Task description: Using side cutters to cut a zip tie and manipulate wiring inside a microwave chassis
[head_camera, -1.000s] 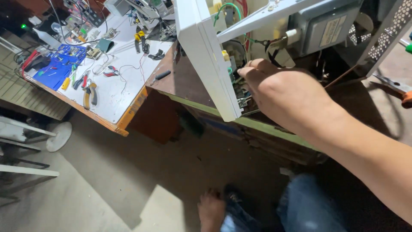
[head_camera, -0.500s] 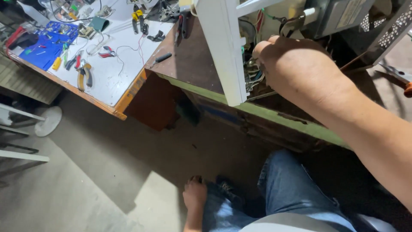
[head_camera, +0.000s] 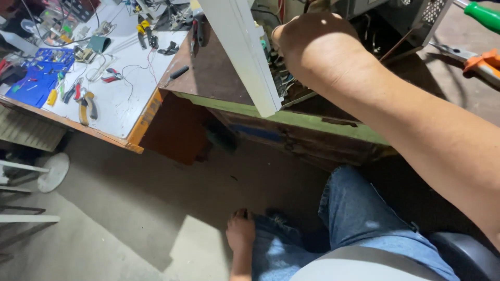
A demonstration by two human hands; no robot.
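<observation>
The right hand (head_camera: 317,49) is being reached into the open side of a white-framed appliance casing (head_camera: 245,57) that is standing on a worn brown bench top (head_camera: 208,73) with a green-painted front edge. Its fingers are being hidden among the wires and parts (head_camera: 281,83) inside the casing, so whether they are curled around anything cannot be told; only the back of the hand and the forearm are being shown.

The left hand (head_camera: 240,234) is being rested low in the near part of the scene, against the blue jeans (head_camera: 354,218) at the knee, with the fingers lying loosely closed and nothing being gripped.

To the far right of the casing, a green-handled screwdriver (head_camera: 484,15) and orange-handled pliers (head_camera: 479,62) are lying on the bench. To the left, a lower white table (head_camera: 125,104) with an orange edge is being crowded with small tools: yellow-handled pliers (head_camera: 86,104), red-handled cutters (head_camera: 109,78) and a blue parts tray (head_camera: 39,78) at its far left. A grey concrete floor (head_camera: 130,208) is being seen below.
</observation>
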